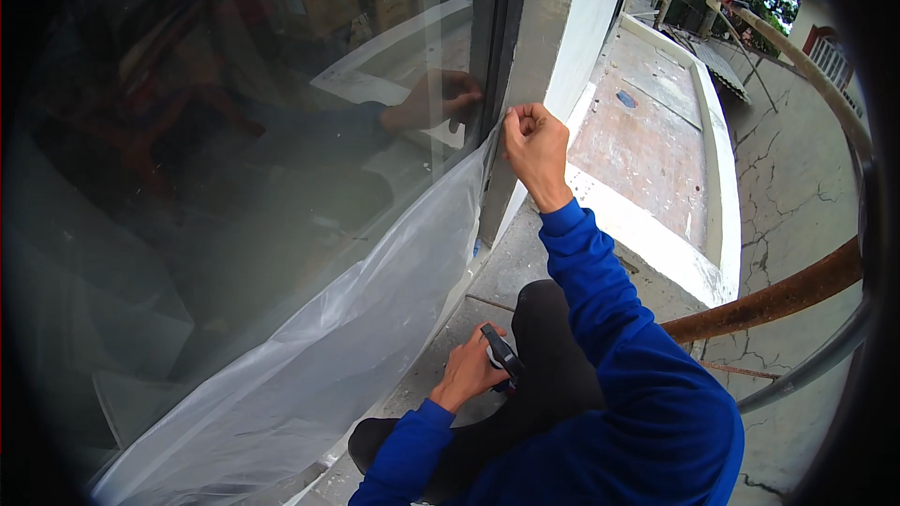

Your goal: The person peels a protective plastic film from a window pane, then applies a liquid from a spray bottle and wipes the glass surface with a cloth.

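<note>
My right hand (pixel 537 152) is raised to the dark window frame, its fingers pinched at the upper corner of a translucent plastic sheet (pixel 347 342). From there the sheet slopes down to the left across the lower part of the glass pane (pixel 281 197), its top edge loosely creased. Lower down, near my bent knee, my left hand (pixel 466 371) is closed around a small black and white tool (pixel 503 353) with a bit of red. My fingers and leg hide part of that tool, so its exact kind is unclear.
A pale pillar (pixel 548 28) stands beside the window frame. Beyond it lies a dusty ledge (pixel 647 122) with a raised white rim. Rusty, curved scaffold pipes (pixel 778 295) pass close on my right, before a cracked wall (pixel 787 159). The glass reflects my hand and stacked boxes.
</note>
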`<action>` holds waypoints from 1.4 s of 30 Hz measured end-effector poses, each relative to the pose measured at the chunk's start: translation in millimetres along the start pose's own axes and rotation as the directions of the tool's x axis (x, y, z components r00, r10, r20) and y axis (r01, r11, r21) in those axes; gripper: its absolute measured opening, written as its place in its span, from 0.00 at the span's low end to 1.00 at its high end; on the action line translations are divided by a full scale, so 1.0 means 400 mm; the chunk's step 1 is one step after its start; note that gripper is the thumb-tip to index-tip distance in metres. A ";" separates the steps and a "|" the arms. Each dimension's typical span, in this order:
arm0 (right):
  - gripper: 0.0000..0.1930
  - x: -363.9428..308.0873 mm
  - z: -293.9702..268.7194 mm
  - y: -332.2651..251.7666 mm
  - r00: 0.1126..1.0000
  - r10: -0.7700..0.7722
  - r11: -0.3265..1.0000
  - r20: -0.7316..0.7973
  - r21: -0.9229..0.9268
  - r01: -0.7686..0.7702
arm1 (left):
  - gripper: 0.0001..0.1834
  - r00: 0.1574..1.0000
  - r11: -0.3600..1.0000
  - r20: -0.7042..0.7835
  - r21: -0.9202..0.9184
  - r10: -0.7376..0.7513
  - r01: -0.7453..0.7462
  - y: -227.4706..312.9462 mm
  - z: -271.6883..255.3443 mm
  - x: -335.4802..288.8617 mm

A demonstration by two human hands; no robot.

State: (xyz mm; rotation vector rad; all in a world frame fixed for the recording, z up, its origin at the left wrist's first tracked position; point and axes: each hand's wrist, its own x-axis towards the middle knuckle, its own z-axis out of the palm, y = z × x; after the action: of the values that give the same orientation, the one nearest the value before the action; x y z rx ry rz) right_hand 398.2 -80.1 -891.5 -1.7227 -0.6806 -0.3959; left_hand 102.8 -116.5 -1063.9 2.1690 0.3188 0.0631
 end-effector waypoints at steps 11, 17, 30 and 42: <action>0.10 0.003 0.019 -0.018 0.998 -0.018 0.996 -0.052 -0.085 0.014 | 0.34 0.999 1.000 0.029 0.001 -0.026 0.026 0.001 0.000 -0.002; 0.09 0.010 0.026 0.004 0.966 -0.236 0.945 -0.104 -0.255 0.203 | 0.34 0.999 1.000 0.034 0.004 -0.022 0.022 0.001 0.009 -0.002; 0.08 0.012 0.050 -0.001 0.964 -0.145 0.984 -0.222 -0.138 0.116 | 0.34 0.998 0.999 0.060 -0.007 0.032 -0.032 0.011 0.001 -0.018; 0.09 0.057 0.008 -0.027 0.957 -0.277 0.922 -0.080 -0.301 0.242 | 0.36 0.997 1.000 0.077 0.006 0.023 -0.024 0.029 -0.003 -0.006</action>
State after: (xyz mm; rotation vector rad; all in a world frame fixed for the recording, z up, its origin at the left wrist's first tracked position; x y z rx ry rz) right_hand 408.7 -69.9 -870.5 -1.8677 -0.7955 -0.8149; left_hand 102.6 -122.6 -1053.5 2.1759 0.2500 -0.0085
